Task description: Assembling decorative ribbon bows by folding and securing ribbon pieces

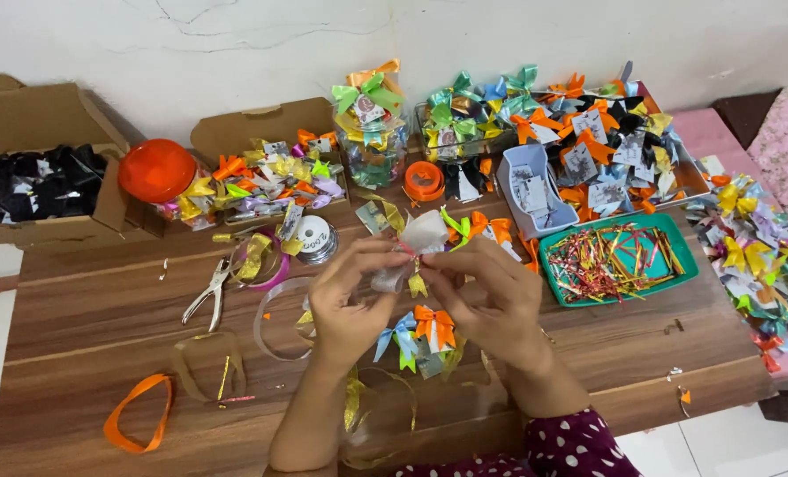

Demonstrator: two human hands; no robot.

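Note:
My left hand (351, 296) and my right hand (489, 296) meet above the middle of the wooden table (85, 318). Together they pinch a small white card (422, 237) with a little ribbon bow and a gold tail hanging under it. Just below my hands lie finished bows in orange (434, 325), light blue and green. A maroon dotted sleeve covers my right forearm.
A green tray (687, 256) of coloured twist ties sits to the right. Boxes and a clear jar (369, 132) full of bows line the back. Silver pliers (207, 296), a ribbon spool (312, 237), an orange lid (157, 170) and loose ribbon loops lie to the left.

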